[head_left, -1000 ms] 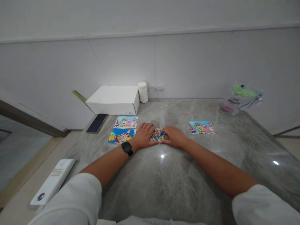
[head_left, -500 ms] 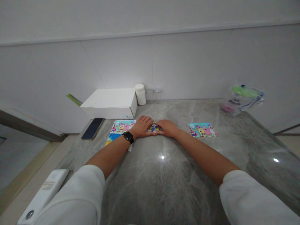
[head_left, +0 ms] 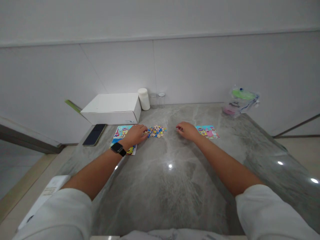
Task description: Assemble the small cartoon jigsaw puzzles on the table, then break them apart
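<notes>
A loose pile of small jigsaw puzzle pieces (head_left: 157, 131), blue, yellow and pinkish, lies in the middle of the grey marbled table. My left hand (head_left: 136, 135), with a black watch on its wrist, is at the pile's left edge. Its fingers are curled together, and what they hold is too small to make out. To the right of the pile, my right hand (head_left: 187, 130) is pinched, with a small reddish bit, seemingly a puzzle piece, at its fingertips. Behind that hand lies a cartoon picture card (head_left: 210, 132), partly covered.
Under my left forearm are a second cartoon card (head_left: 120, 131) and a blue-and-yellow card (head_left: 131, 150). Further left lies a phone (head_left: 95, 135). Along the back stand a white box (head_left: 110, 108), a white bottle (head_left: 144, 99), clear glass jars (head_left: 161, 100) and a plastic bag (head_left: 238, 101).
My hands have moved apart, left and right, from around the pile. The pieces they partly covered now show as a spread heap. The view has shifted slightly.
</notes>
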`<action>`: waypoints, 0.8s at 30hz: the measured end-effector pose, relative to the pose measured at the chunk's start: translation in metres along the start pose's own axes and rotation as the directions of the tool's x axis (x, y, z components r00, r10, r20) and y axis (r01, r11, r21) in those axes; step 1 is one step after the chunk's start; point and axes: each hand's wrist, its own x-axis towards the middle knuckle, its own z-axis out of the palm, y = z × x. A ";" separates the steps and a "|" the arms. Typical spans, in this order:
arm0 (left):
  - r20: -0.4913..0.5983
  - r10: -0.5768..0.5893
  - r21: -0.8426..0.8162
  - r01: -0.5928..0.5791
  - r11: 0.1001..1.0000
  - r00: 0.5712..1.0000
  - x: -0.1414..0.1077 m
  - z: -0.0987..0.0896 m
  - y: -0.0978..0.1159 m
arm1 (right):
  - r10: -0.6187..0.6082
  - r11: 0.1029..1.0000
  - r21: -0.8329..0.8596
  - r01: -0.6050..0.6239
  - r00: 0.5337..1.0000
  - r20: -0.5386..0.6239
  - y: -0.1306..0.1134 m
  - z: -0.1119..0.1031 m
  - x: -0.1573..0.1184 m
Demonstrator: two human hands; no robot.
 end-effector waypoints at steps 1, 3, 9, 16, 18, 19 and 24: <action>0.035 -0.026 0.023 0.026 0.999 0.999 -0.002 0.000 0.003 | -0.018 1.000 -0.023 0.018 1.000 0.024 -0.011 0.004 0.003; 0.089 -0.096 0.068 0.090 0.994 0.991 -0.006 0.001 0.009 | -0.035 0.997 -0.066 0.040 0.997 0.073 -0.035 0.012 0.010; 0.112 -0.179 0.102 0.168 0.981 0.977 -0.003 0.004 0.021 | -0.032 0.995 -0.090 0.042 0.994 0.107 -0.077 0.025 0.024; 0.069 -0.194 0.081 0.188 0.979 0.979 -0.001 0.004 0.018 | 0.239 0.961 -0.133 -0.243 0.970 -0.040 0.014 -0.013 -0.028; 0.027 -0.187 0.045 0.186 0.982 0.982 -0.005 0.001 0.016 | 0.393 0.897 -0.183 -0.402 0.916 -0.085 0.050 -0.030 -0.055; -0.002 -0.184 0.019 0.184 0.983 0.983 -0.007 0.000 0.016 | 0.465 0.855 -0.211 -0.475 0.880 -0.095 0.065 -0.037 -0.069; -0.126 -0.125 -0.110 0.111 0.988 0.984 -0.006 -0.002 0.040 | 0.576 0.780 -0.307 -0.545 0.817 0.014 0.074 -0.046 -0.114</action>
